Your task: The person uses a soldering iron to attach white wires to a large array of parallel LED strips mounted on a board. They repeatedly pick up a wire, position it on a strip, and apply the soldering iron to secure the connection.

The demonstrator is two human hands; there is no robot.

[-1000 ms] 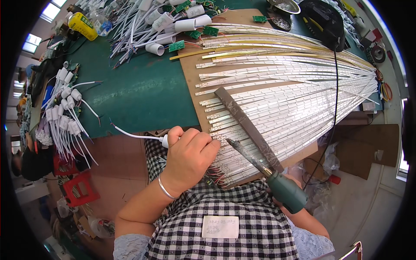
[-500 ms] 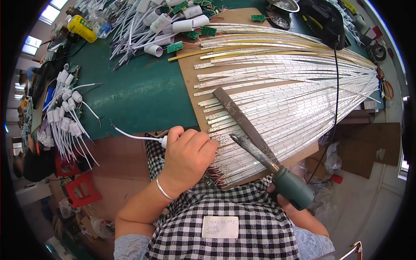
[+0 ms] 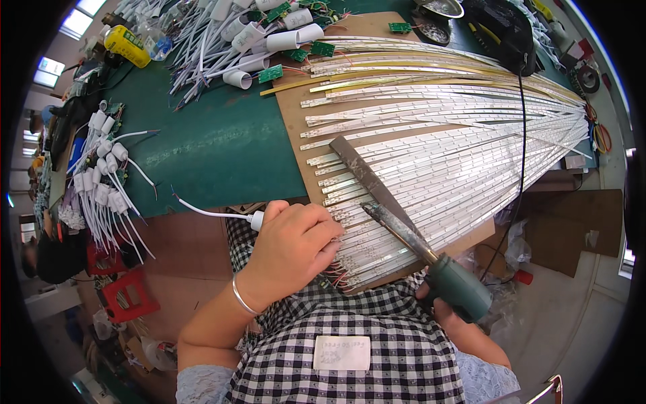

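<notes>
My left hand (image 3: 293, 244) is closed around a white plastic end cap (image 3: 256, 220). Its white cable (image 3: 212, 211) sticks out leftward and ends in thin bare wires. The fingertips reach the near left ends of several LED strips (image 3: 431, 182), where small red wires show; what they pinch there is hidden. In my right hand (image 3: 441, 311), mostly covered by the handle, is a soldering iron (image 3: 461, 289) with a green handle. Its dark tip points up and left, above the strips and just right of my left fingers. A flat dark metal bar (image 3: 373, 182) lies across the strips.
White caps with cables and green circuit boards (image 3: 271, 73) are heaped at the back. Another bunch (image 3: 104, 178) hangs over the left table edge. A yellow bottle (image 3: 126, 46), a metal dish (image 3: 441, 8) and a black bag (image 3: 501, 30) stand farther back. A black cord (image 3: 523, 135) crosses the strips.
The soldering iron has shifted slightly right and up. My left hand has moved a little, its fingers reaching slightly farther right over the strip ends, and more of the white cap shows.
</notes>
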